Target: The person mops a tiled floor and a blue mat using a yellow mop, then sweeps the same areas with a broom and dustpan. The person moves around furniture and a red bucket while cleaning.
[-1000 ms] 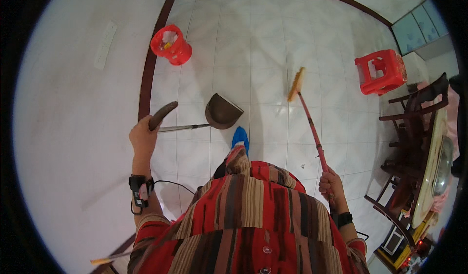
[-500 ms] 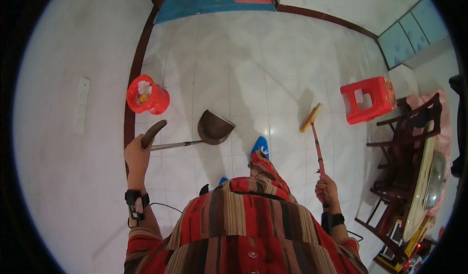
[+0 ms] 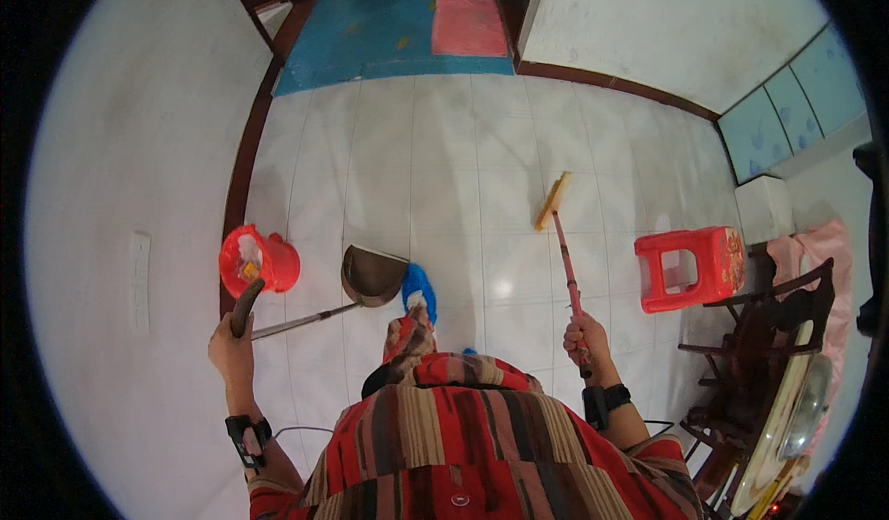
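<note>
A white tiled floor (image 3: 444,150) is spreading out ahead, a blue mat (image 3: 370,34) lying at its far end. A red stool (image 3: 690,268) is standing to the right. A red bin (image 3: 259,261) is sitting by the left wall, holding some small scraps. The right hand (image 3: 585,337) is gripping a broom (image 3: 563,242), fingers wrapped round the stick, bristles resting on the tiles. The left hand (image 3: 231,349) is closing round the handle of a dustpan (image 3: 370,275), its scoop lying just beside a blue slipper (image 3: 419,288).

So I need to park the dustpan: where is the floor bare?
Bare tiles run from the broom head up to the blue mat. It is crowded by the red stool and dark chairs, and near the red bucket.
</note>
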The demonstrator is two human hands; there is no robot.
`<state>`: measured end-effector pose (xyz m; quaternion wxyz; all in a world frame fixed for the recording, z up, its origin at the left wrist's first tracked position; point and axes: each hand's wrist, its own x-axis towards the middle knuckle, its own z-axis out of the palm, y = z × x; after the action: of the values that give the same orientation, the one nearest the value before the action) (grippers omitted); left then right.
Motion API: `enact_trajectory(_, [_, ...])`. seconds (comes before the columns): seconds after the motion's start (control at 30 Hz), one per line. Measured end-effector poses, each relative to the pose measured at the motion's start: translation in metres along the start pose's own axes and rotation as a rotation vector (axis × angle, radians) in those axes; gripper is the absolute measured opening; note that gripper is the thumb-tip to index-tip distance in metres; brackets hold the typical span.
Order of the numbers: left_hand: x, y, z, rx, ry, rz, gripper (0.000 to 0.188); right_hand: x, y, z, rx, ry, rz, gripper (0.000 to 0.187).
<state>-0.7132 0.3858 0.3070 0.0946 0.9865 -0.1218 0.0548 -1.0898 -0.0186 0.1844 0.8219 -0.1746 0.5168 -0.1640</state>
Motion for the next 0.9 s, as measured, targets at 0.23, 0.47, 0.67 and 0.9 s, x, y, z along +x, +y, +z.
enact_trajectory(0.23, [0.162,0.072,0.044,-0.074,-0.023,0.081,0.030,0.064,-0.045,0.099,-0.233,0.040,-0.026,0.017])
enact_trajectory(0.47, [0.302,0.180,0.073,0.001,-0.185,0.179,0.031,0.112,-0.109,0.165,-0.336,0.038,-0.032,0.019])
enact_trajectory(0.67, [0.388,0.239,0.118,-0.111,-0.093,0.183,0.028,0.222,-0.186,0.219,-0.470,0.032,-0.043,0.022])
enact_trajectory(0.9, [0.476,0.313,0.147,-0.078,0.027,0.152,0.029,0.401,-0.327,0.287,-0.886,0.106,-0.184,0.016])
